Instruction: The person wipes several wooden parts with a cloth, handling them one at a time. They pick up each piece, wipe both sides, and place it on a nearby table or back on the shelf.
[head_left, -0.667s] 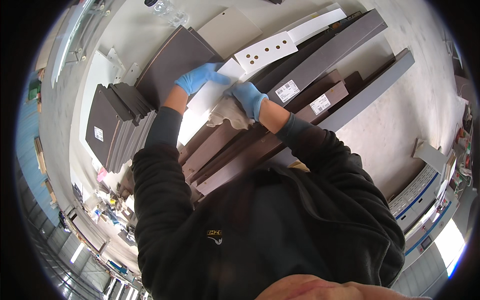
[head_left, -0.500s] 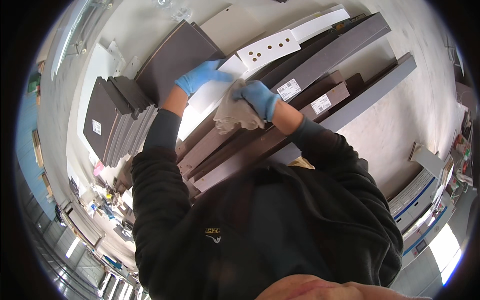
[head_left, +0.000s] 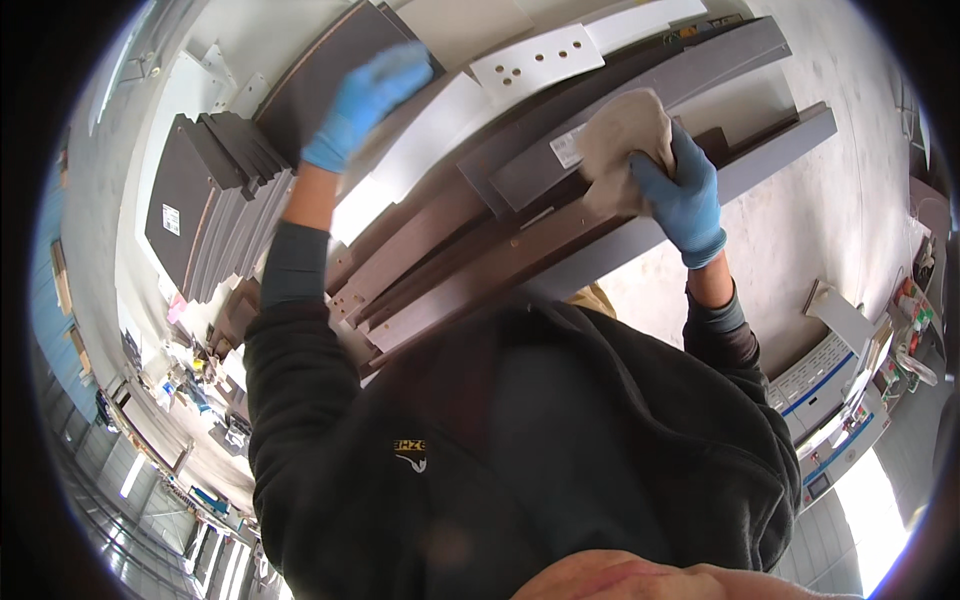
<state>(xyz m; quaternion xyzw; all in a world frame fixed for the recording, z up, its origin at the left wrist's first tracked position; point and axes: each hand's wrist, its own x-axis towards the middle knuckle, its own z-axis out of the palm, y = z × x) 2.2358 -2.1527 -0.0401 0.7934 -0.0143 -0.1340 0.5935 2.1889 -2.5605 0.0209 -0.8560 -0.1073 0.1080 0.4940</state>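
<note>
In my right hand [head_left: 688,195], gloved in blue, is a bunched beige cloth [head_left: 628,140]. Fingers and thumb press into its folds, above the right part of a stack of long boards. My left hand [head_left: 365,105], also blue-gloved, is blurred by motion, so its grip is unclear. It is beside a long white board [head_left: 430,125] and in front of a large dark panel [head_left: 325,75]; contact with either cannot be made out. Further along lies a white piece with several round holes [head_left: 540,58]. Brown boards [head_left: 400,280] and a grey board [head_left: 540,170] lie side by side nearer me.
At the left stands a stack of dark grey panels [head_left: 180,205], one bearing a white label. A long light grey board [head_left: 770,160] lies along the right side of the stack. Further right is a white and blue machine [head_left: 825,385]. A cluttered area [head_left: 200,370] lies lower left.
My right hand has moved right with the cloth, away from the white board. My left hand has shifted up and to the left. A label on the brown board is now covered.
</note>
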